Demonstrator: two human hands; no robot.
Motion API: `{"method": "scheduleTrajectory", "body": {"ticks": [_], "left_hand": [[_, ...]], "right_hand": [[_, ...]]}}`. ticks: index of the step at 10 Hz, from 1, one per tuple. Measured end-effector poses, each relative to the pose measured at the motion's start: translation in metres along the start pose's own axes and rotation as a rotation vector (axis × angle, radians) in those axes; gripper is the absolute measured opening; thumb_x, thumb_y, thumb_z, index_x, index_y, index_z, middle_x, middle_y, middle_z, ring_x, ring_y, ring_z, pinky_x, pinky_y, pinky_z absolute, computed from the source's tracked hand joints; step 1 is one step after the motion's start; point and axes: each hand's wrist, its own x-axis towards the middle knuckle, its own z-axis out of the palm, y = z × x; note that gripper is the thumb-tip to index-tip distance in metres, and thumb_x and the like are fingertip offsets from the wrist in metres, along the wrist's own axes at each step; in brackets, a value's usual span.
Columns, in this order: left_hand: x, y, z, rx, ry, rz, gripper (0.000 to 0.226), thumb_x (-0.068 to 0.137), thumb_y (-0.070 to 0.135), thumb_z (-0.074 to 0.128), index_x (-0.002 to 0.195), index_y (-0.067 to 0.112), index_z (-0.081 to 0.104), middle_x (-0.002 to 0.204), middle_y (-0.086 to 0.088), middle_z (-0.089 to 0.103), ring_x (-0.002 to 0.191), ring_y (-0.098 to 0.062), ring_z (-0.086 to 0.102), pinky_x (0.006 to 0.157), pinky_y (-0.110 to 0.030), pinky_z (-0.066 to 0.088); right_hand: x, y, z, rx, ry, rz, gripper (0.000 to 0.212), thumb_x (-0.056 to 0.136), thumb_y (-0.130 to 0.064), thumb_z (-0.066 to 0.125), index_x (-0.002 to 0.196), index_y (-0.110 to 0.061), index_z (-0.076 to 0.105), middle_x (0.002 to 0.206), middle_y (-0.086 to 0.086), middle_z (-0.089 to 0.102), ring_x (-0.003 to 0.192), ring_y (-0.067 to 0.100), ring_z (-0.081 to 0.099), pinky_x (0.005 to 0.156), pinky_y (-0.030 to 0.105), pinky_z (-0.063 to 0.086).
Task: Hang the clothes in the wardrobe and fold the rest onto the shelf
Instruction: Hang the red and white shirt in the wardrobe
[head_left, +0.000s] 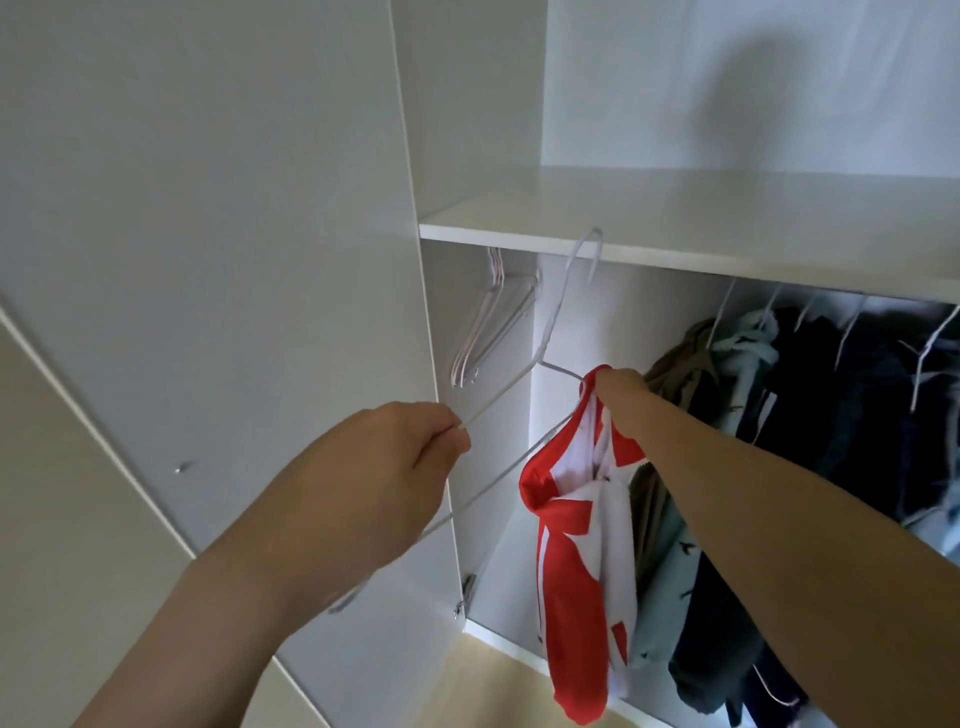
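Observation:
My left hand (384, 467) pinches the left arm of a white wire hanger (558, 306), whose hook points up in front of the shelf (675, 228) edge. My right hand (621, 387) grips the top of a red and white garment (576, 545) at the hanger's right end. The garment hangs down bunched inside the open wardrobe, partly threaded on the hanger.
Several empty white hangers (488, 322) hang at the wardrobe's far left. Dark, olive and light blue clothes (779, 415) hang on the rail to the right. The open wardrobe door (208, 234) stands on the left. The white shelf above holds nothing visible.

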Motion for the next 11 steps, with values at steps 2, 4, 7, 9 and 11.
{"method": "scheduleTrajectory", "body": {"ticks": [2, 4, 7, 9, 11], "left_hand": [[-0.002, 0.004, 0.003, 0.015, -0.064, 0.031, 0.037, 0.100, 0.037, 0.035, 0.099, 0.012, 0.062, 0.088, -0.005, 0.065, 0.084, -0.019, 0.060, 0.079, -0.038, 0.046], [-0.013, 0.003, -0.011, -0.056, -0.036, -0.018, 0.031, 0.100, 0.036, 0.037, 0.099, 0.024, 0.065, 0.089, 0.005, 0.067, 0.084, -0.008, 0.060, 0.077, -0.024, 0.046], [-0.021, 0.012, -0.030, -0.186, -0.013, 0.017, 0.025, 0.099, 0.036, 0.040, 0.092, 0.032, 0.064, 0.045, 0.030, 0.048, 0.047, 0.009, 0.048, 0.048, -0.011, 0.033], [-0.020, 0.016, -0.026, -0.064, 0.001, 0.072, 0.033, 0.099, 0.038, 0.038, 0.096, 0.019, 0.066, 0.057, 0.004, 0.045, 0.056, -0.002, 0.047, 0.055, -0.013, 0.036], [-0.002, 0.007, -0.016, -0.049, -0.012, 0.058, 0.031, 0.102, 0.033, 0.039, 0.089, 0.018, 0.064, 0.054, 0.007, 0.043, 0.051, -0.005, 0.045, 0.049, -0.012, 0.035]], "right_hand": [[-0.007, -0.018, -0.010, 0.072, -0.063, -0.084, 0.019, 0.095, -0.018, 0.042, 0.089, -0.006, 0.056, 0.083, 0.007, 0.051, 0.067, 0.016, 0.049, 0.068, 0.027, 0.044], [-0.010, -0.035, -0.021, 0.086, 0.034, -0.074, 0.019, 0.095, -0.014, 0.041, 0.077, -0.008, 0.042, 0.067, 0.005, 0.035, 0.057, 0.016, 0.036, 0.055, 0.027, 0.030], [-0.011, -0.016, -0.049, 0.287, -0.079, -0.049, 0.023, 0.091, -0.009, 0.045, 0.072, -0.020, 0.050, 0.077, -0.003, 0.048, 0.064, 0.008, 0.045, 0.056, 0.021, 0.041], [-0.021, -0.023, -0.041, 0.318, -0.114, -0.046, 0.022, 0.090, -0.008, 0.047, 0.071, -0.019, 0.053, 0.079, -0.001, 0.051, 0.065, 0.010, 0.046, 0.072, 0.032, 0.045], [-0.029, -0.032, -0.039, 0.310, -0.025, -0.075, 0.016, 0.092, -0.013, 0.044, 0.084, -0.008, 0.056, 0.084, 0.007, 0.055, 0.064, 0.012, 0.049, 0.061, 0.025, 0.044]]}}
